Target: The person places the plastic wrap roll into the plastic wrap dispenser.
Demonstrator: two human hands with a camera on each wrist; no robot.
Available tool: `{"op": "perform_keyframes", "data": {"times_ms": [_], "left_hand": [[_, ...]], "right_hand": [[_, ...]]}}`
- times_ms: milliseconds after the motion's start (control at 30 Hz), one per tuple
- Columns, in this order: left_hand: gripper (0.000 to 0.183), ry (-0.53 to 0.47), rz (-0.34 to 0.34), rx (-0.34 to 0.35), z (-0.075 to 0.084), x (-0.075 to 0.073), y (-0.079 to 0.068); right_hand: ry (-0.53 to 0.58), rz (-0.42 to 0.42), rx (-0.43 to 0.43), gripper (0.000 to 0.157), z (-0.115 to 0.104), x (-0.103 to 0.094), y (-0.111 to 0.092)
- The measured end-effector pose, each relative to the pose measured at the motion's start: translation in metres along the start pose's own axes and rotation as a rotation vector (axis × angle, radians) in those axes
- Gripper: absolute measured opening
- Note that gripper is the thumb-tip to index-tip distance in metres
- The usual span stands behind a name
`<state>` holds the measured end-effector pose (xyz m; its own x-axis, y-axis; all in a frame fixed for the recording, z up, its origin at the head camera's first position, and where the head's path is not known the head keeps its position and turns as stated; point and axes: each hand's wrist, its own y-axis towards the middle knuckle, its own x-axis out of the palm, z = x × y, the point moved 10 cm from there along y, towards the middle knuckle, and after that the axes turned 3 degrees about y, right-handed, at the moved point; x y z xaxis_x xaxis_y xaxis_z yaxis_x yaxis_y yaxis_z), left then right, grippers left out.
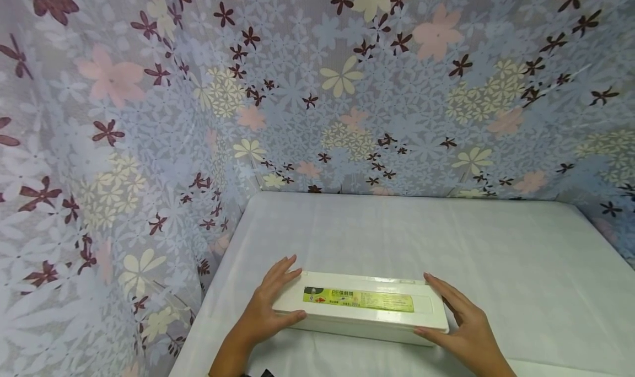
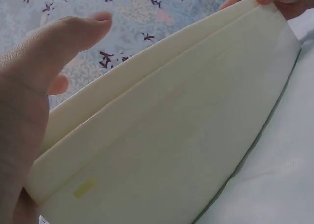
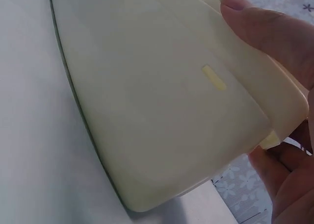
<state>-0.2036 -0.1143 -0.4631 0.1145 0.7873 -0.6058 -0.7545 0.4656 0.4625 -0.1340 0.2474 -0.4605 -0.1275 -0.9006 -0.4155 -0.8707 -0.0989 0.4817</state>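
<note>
A long white cling film box (image 1: 362,327) with a yellow-green label (image 1: 359,300) on its lid stands on the white-covered table, lengthwise in front of the person. My left hand (image 1: 268,302) spans its left end, fingers toward the back edge and thumb along the front. At the opposite end, the right hand (image 1: 461,322) grips the box between its thumb at the front edge and fingers at the back corner. In the right wrist view, the right thumb (image 3: 270,30) lies against the lid's side; the left wrist view shows the left thumb (image 2: 73,33) raised over the lid edge.
White cloth covers the table (image 1: 397,233), with its far edge against a flowered curtain (image 1: 347,90). More of that curtain hangs close along the left side (image 1: 99,200).
</note>
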Motion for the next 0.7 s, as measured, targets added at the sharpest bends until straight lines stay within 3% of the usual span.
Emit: {"op": "perform_keyframes", "data": {"times_ms": [233,467,700], "left_hand": [[0.078,-0.001,0.042,0.010,0.004,-0.006,0.004],[0.075,0.043,0.024,-0.057,-0.002,-0.001,-0.005],[0.063,0.081,0.045,0.000,-0.001,0.002,-0.009]], "right_hand": [[0.003,0.015,0.017,0.109,0.008,-0.002,-0.001],[-0.129,0.013,0.048,0.105,0.020,-0.002,-0.006],[-0.159,-0.008,0.043,0.105,0.021,0.001,-0.007]]}}
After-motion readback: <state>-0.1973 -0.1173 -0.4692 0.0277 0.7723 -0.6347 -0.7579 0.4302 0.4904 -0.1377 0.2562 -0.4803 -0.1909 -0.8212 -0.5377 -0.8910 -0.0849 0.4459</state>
